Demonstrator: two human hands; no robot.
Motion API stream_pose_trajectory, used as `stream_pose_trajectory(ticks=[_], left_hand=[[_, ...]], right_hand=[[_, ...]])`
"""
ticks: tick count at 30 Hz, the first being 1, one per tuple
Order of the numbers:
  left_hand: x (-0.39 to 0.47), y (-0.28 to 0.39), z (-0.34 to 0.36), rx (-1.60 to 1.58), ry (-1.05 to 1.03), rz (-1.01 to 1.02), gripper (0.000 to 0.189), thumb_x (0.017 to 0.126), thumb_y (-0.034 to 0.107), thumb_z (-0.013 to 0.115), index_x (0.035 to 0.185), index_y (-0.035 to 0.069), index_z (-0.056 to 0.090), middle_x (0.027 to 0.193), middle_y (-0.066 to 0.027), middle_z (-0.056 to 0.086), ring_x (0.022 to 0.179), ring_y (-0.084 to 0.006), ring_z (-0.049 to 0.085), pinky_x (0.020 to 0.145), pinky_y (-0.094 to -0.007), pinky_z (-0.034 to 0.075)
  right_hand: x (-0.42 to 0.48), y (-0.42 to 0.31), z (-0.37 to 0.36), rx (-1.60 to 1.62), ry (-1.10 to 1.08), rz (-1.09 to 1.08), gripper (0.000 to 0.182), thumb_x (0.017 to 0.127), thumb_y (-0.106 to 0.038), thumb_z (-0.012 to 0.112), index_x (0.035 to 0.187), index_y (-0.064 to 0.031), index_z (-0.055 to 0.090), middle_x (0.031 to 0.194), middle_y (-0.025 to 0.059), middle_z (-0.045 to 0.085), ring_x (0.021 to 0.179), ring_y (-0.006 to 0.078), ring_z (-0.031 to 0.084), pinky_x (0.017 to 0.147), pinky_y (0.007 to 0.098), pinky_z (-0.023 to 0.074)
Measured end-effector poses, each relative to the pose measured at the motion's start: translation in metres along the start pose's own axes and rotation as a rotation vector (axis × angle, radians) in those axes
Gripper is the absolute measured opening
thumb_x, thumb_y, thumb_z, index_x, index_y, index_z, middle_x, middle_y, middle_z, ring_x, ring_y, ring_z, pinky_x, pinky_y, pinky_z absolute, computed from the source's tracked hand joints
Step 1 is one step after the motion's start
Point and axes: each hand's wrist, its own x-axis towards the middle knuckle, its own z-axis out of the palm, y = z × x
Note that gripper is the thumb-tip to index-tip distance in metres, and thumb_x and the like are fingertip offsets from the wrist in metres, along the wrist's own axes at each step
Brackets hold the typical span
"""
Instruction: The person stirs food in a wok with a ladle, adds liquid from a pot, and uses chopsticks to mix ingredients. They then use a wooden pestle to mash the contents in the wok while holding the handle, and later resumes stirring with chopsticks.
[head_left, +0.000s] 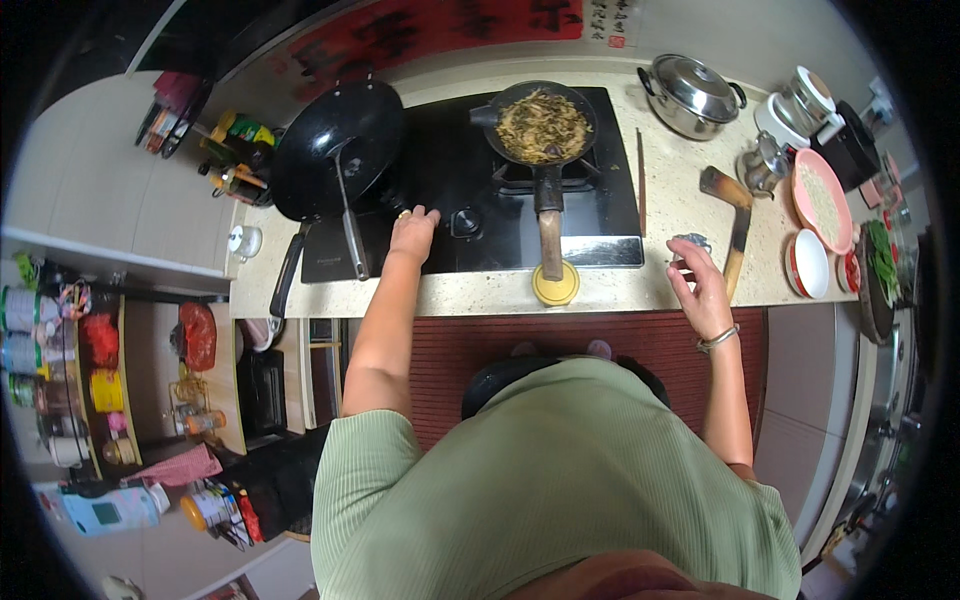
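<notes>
My left hand (412, 234) reaches over the front of the black glass gas hob (450, 176), its fingers bent down at the surface. What lies under those fingers is hidden. Just right of it is a black control knob (465, 223). A black wok (322, 161) rests on the left burner with a metal spatula (349, 217) in it. On the right burner sits a frying pan (547, 176) of cooked shredded food (544, 126). My right hand (701, 289) hovers by the counter's front edge, thumb and fingers apart, near a crumpled silvery wrapper (694, 241).
Chopsticks (640, 184) lie right of the hob. A yellow round lid (556, 285) sits beneath the pan handle. Farther right are a wooden-handled tool (739, 225), a lidded steel pot (694, 97), a pink basin (821, 199) and a white bowl (808, 262). Bottles (240, 165) stand left.
</notes>
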Motion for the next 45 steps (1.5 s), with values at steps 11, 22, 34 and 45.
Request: stream_pose_trajectory(ticks=[11,22,34,45], left_hand=[[-0.028,0.036,-0.023,-0.297,0.205,-0.125,0.073,0.077,0.006,0.065,0.144,0.013,0.036,0.148,-0.0195,0.030,0.133,-0.0394,0.035,0.106,-0.0508,0.031],[-0.124,0.139,-0.039,-0.790,0.141,-0.059,0.070,0.084,0.016,0.068,0.142,-0.001,0.034,0.135,-0.0190,0.046,0.114,-0.0308,0.054,0.098,-0.0415,0.037],[-0.196,0.182,-0.055,-0.770,0.095,-0.356,0.070,0.086,0.018,0.065,0.143,-0.002,0.031,0.132,-0.0240,0.048,0.115,-0.0371,0.052,0.099,-0.0438,0.036],[-0.211,0.162,-0.054,-0.952,0.272,-0.637,0.060,0.091,0.022,0.064,0.140,-0.002,0.039,0.126,-0.0198,0.056,0.107,-0.0235,0.058,0.093,-0.0343,0.047]], right_hand=[[0.032,0.000,-0.039,0.581,-0.376,0.271,0.037,0.094,-0.021,0.060,0.128,-0.0046,0.056,0.119,0.0047,0.062,0.107,0.0147,0.060,0.091,0.0315,0.0479],[0.125,0.126,0.049,-0.717,-0.138,-0.248,0.039,0.085,-0.007,0.049,0.123,-0.0089,0.055,0.133,0.0060,0.053,0.109,0.0248,0.057,0.092,0.0341,0.0488],[0.181,0.151,0.029,-0.781,-0.503,-0.773,0.008,0.086,-0.013,0.048,0.093,-0.0096,0.050,0.089,0.0113,0.056,0.086,0.0297,0.060,0.073,0.0388,0.0513],[0.204,0.164,0.028,-0.863,-0.686,-1.171,0.007,0.078,-0.012,0.053,0.085,-0.0117,0.054,0.085,0.0054,0.055,0.084,0.0234,0.058,0.074,0.0342,0.0505]])
